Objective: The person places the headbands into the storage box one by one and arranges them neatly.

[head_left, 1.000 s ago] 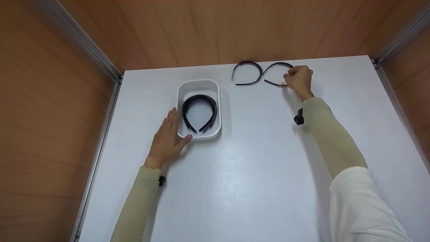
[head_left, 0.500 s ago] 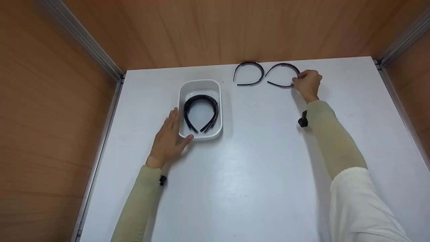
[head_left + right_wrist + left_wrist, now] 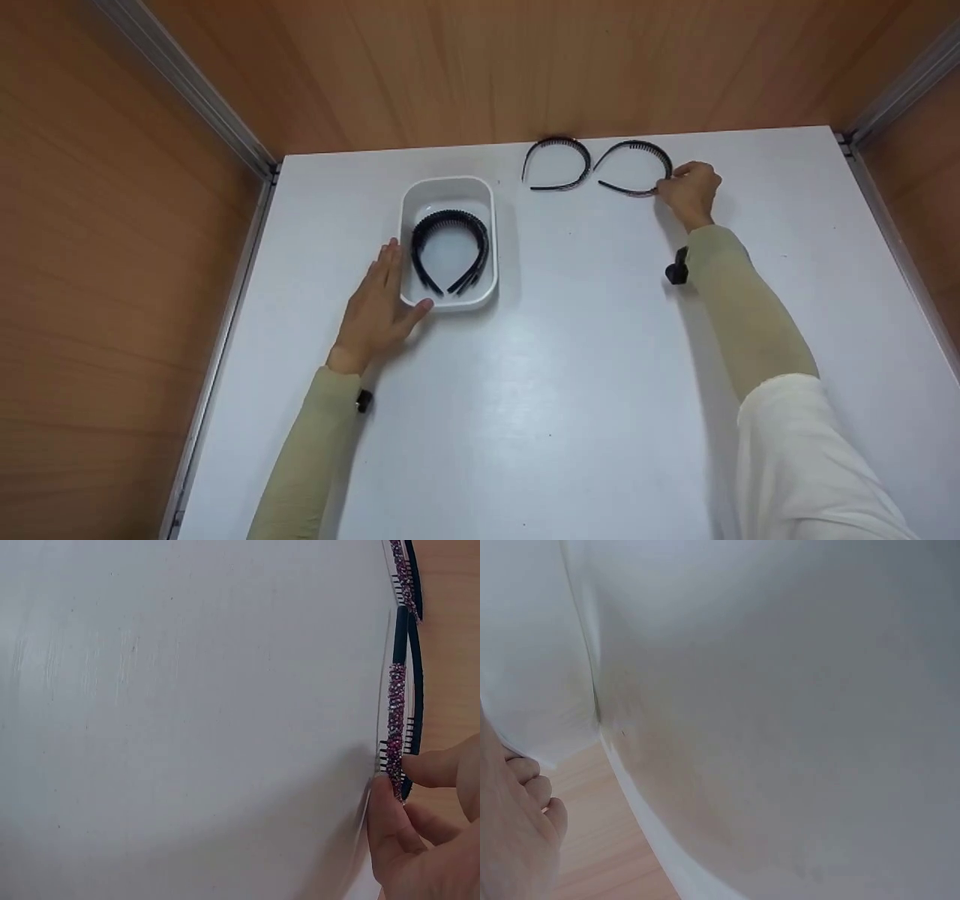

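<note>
My right hand point(image 3: 690, 193) pinches the outer curve of a black toothed headband point(image 3: 636, 192) at the back of the table. In the right wrist view, this headband point(image 3: 397, 701) shows a band of pink and purple beads, with thumb and fingers on its beaded part. Left of it lies a second black headband point(image 3: 555, 187). My left hand point(image 3: 371, 315) rests with straight fingers along the left side of a white plastic tub point(image 3: 493, 277), its thumb at the near corner. Inside the tub lie several stacked black headbands point(image 3: 481, 251). In the left wrist view only part of the left hand point(image 3: 517, 832) shows.
The white table point(image 3: 570, 360) meets a wood-grain back panel point(image 3: 480, 67) just behind the two headbands. Wood panels with metal rails point(image 3: 225, 97) enclose the left and right sides. A small black device point(image 3: 676, 268) sits at the right wrist.
My right hand has shifted slightly right and toward me with the pinched headband, opening a small gap from the headband beside it. My left hand keeps its place at the tub.
</note>
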`<state>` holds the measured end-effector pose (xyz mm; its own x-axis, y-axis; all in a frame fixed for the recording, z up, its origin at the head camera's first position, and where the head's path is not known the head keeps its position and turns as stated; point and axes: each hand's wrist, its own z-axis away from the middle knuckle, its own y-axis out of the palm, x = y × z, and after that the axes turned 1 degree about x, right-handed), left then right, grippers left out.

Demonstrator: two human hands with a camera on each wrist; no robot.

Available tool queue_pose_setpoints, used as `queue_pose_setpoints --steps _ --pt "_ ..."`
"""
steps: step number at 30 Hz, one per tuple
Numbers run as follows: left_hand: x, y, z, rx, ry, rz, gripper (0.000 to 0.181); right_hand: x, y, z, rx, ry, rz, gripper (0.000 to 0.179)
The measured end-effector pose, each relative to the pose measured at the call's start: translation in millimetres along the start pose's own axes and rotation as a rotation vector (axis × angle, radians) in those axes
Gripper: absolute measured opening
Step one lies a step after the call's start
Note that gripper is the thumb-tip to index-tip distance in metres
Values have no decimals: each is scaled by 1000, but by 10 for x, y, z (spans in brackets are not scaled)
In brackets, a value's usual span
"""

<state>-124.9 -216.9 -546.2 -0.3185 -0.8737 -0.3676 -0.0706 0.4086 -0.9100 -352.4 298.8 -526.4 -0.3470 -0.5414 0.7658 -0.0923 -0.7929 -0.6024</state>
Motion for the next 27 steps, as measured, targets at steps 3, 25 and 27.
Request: queue_pose_setpoints --steps 3,25,27 --pt "0 -2 -5 -9 9 1 103 3 -8 4 11 25 -4 43" --pt "-27 -13 6 13 -20 -16 103 44 -80 15 44 128 -127 12" --pt "-30 -16 6 7 -16 -12 103 49 -89 8 50 138 -131 14"
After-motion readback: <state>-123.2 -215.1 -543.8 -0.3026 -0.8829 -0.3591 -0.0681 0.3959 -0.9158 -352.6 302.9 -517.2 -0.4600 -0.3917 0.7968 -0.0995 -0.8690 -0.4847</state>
